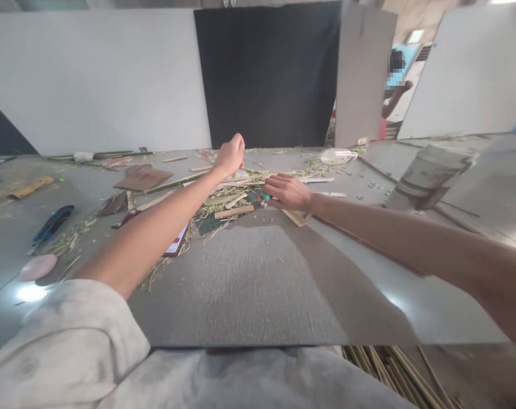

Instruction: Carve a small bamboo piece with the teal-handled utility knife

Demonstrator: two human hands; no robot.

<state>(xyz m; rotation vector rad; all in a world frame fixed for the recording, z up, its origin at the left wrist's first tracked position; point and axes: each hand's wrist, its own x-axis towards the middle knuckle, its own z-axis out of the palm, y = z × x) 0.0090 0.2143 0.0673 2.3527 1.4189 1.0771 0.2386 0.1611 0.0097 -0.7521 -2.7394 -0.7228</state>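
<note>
My left hand is raised over the far middle of the grey table, its fingers pinched together; what they hold, if anything, is too small to make out. Closer to the right, my right hand has its fingers curled round a small green object, low over the table. Beneath and between the hands lies a heap of pale plant shavings with thin strips. A short wooden piece rests at the near side of the heap, and a flat wooden piece is just below my right hand.
At the left lie a dark blue tool, a pink oval object and brown sheets. A grey cylindrical container and a clear plastic item are at the right. Upright panels border the back; a person is behind them.
</note>
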